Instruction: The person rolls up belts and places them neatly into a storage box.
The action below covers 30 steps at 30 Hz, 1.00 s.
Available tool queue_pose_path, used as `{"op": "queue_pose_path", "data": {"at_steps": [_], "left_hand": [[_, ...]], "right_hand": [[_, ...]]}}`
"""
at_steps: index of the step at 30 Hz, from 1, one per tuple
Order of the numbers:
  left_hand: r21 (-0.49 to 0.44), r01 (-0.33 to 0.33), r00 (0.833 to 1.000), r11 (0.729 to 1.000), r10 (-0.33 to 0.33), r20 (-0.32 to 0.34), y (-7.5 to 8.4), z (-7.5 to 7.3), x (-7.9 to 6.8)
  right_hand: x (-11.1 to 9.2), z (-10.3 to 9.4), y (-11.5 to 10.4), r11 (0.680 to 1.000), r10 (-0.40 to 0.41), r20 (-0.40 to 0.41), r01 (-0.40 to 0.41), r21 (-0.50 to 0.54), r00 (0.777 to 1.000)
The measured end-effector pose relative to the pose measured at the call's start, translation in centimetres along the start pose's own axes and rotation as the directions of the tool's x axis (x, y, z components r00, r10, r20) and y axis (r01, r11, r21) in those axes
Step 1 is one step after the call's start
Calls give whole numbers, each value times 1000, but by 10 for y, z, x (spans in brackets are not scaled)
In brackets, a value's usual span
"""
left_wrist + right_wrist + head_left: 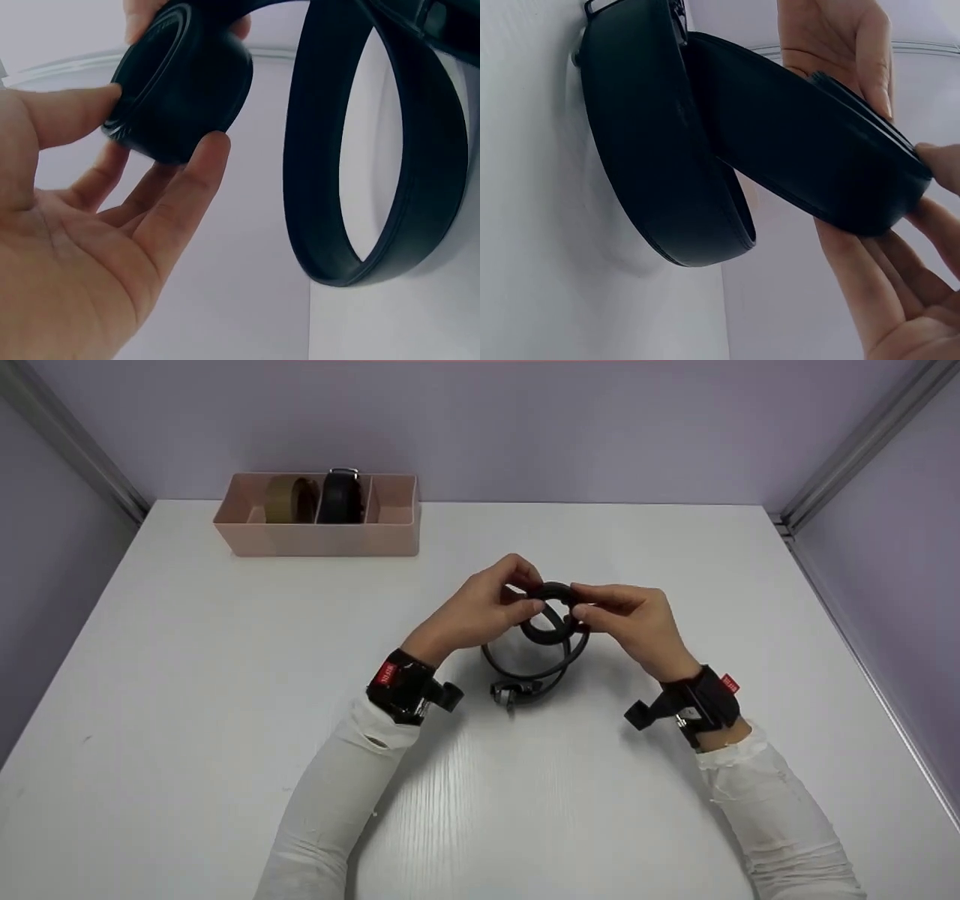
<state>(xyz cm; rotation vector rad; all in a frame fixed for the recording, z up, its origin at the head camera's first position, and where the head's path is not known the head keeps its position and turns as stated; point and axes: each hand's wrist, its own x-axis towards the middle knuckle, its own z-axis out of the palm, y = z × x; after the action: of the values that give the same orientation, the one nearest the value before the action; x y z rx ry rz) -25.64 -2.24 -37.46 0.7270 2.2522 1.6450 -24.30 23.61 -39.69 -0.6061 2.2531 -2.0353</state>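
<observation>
A black belt (546,637) is partly rolled into a tight coil, held a little above the table between both hands. My left hand (480,604) pinches the coil's left side between thumb and fingers. On its right side, my right hand (637,622) grips the coil the same way. From the coil the rest of the belt hangs in a wide loose loop, seen beside the coil in both wrist views. The metal buckle (504,692) lies low at the near side of that loop, at the table surface.
At the back left of the white table (187,660) stands a pink divided organizer (326,540). A roll of brown tape (281,502) sits in its left compartment, and a coiled black belt with a buckle (339,499) in the middle one. Pale panels enclose the back and sides.
</observation>
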Motion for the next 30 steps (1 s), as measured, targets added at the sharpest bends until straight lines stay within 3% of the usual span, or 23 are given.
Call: {"op": "queue_pose_path", "data": {"at_steps": [7,11,16,26,30], "left_hand": [[92,10,996,996,-18,86,1,-2,-1],[117,18,995,993,-29,98,1,-1,-1],[110,7,998,994,-13,58,-1,1,0],[-56,-15,996,998,10,-86,1,5,1],[-94,-6,994,996,-4,-106,1,4,2]], "right_hand": [[-1,-4,-6,992,69,95,-58,-112,993],[-2,-4,-6,988,99,118,-84,-131,988],[-1,-2,-5,993,85,89,-77,-88,992],[0,3,-1,999,7,-34,-5,54,999],[1,4,0,998,-8,-49,11,64,999]]}}
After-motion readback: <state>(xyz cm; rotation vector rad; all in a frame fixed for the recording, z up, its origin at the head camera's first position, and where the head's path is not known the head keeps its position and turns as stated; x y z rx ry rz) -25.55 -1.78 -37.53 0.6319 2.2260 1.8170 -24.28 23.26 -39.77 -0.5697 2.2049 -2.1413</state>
